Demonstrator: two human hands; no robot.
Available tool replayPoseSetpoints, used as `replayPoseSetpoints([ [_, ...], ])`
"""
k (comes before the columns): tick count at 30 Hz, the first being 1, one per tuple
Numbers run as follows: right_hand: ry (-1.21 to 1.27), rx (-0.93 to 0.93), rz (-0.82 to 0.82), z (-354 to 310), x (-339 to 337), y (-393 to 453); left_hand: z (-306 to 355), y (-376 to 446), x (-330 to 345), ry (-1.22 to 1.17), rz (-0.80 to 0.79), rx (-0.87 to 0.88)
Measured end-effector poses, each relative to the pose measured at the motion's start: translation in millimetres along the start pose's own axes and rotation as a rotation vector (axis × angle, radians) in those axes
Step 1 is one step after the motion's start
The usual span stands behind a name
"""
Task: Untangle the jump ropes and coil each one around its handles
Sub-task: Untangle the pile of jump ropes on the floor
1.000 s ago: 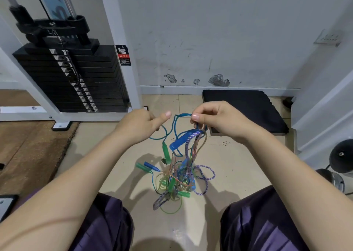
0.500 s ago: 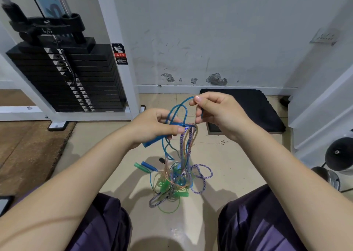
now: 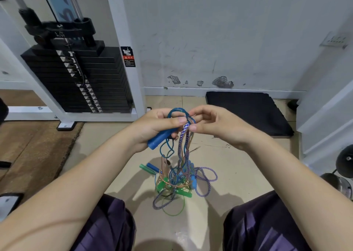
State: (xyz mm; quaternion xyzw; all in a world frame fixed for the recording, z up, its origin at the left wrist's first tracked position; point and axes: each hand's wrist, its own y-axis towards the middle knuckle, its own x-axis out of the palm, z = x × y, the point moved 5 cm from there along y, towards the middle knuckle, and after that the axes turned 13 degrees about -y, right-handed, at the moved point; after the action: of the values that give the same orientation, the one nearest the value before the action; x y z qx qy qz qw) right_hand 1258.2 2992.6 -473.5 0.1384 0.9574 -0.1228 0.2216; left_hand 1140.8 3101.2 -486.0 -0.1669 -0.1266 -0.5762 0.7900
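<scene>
Weight stack [image 3: 76,79] stood at far left against the white frame, with a brown mat [image 3: 28,145] on the floor before it. Left hand [image 3: 152,128] held up over the tiled floor [image 3: 238,174], fingers and thumb curled round a blue handle [image 3: 159,139] that slanted down to the left out of the fist. A blue rope [image 3: 180,111] looped up from that handle and arched between the two hands. Purple-and-white braided rope [image 3: 183,142] and thin tan strands hung down from the meeting point of the hands. Right hand [image 3: 215,124] touching close beside the left, thumb and fingertips pinched narrow on the rope strands at the top of the bundle. Below, the tangle of jump ropes [image 3: 177,182] rested on the floor between the knees: green handles [image 3: 161,185], a second blue handle [image 3: 152,167], a green cord loop, a braided loop spread to the right. Black pad [image 3: 248,111] lay by the wall at right.
</scene>
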Motion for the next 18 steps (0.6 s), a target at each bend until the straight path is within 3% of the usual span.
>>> replayPoseSetpoints([
  [12,-0.114,0.021,0.105,-6,-7,-2,5,1,-18,0.080,0.253,-0.007],
  [15,-0.080,-0.038,0.190,-7,-13,1,8,1,-23,0.386,0.325,0.041],
  [18,0.002,-0.092,0.258,-9,-20,0,8,2,-23,0.629,0.280,0.088],
])
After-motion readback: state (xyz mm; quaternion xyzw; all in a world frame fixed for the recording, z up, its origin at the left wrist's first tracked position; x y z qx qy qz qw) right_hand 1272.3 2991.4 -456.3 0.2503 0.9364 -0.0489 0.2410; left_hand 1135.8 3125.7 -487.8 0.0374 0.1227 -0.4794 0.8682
